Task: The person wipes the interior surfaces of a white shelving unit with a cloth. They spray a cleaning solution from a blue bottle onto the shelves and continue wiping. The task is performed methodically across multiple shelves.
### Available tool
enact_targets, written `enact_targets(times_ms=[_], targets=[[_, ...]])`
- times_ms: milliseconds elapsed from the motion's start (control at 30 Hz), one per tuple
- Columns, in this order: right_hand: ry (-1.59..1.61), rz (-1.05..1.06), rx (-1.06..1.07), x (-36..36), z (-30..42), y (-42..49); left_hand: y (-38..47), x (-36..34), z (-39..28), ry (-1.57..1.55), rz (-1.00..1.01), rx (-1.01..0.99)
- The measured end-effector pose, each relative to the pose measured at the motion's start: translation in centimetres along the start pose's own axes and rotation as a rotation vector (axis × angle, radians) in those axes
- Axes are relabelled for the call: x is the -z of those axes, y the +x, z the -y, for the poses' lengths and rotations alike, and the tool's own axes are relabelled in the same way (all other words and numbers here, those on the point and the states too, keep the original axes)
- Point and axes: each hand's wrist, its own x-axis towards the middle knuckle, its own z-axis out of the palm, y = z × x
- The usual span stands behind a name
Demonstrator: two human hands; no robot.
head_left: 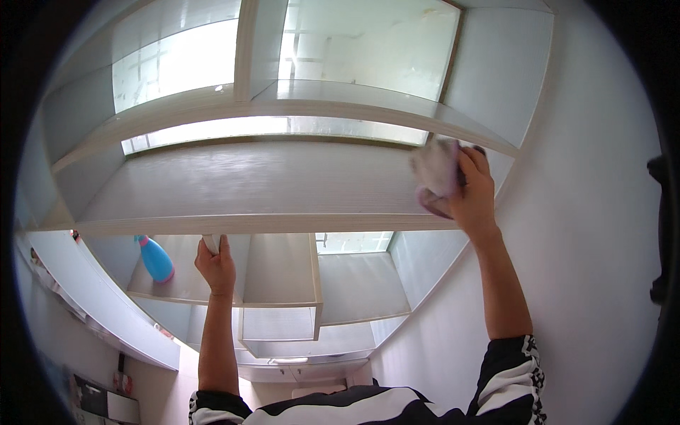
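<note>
My right hand holds a bunched, greyish cleaning cloth with purple edges, at the right end of a wide wooden shelf board. The cloth is blurred, and whether it touches the board or the side panel I cannot tell. Just below the front edge of that board, my left hand grips the front edge of an upright divider between thumb and fingers. A blue spray bottle with pink trim stands in the compartment left of this hand.
Above the wide board runs another shelf, with glass or mirror panels behind it. Lower compartments step down beneath my arms. A white wall borders the unit on the right. Low cabinet doors show near the floor.
</note>
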Motion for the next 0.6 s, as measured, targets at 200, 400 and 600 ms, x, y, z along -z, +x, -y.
enact_targets(times_ms=[200, 400, 600], targets=[[-0.342, 0.779, -0.380, -10.2, -12.3, -0.4, -0.2, 0.2, 0.0, 0.006, 0.001, 0.057], [-0.276, 0.877, -0.370, -18.9, -10.1, 5.4, -0.3, 0.5, 0.0, -0.012, 0.051, 0.143], [-0.113, 0.929, -0.146, -22.9, 0.2, 8.8, -0.5, 0.6, -0.5, -0.040, -0.014, -0.046]])
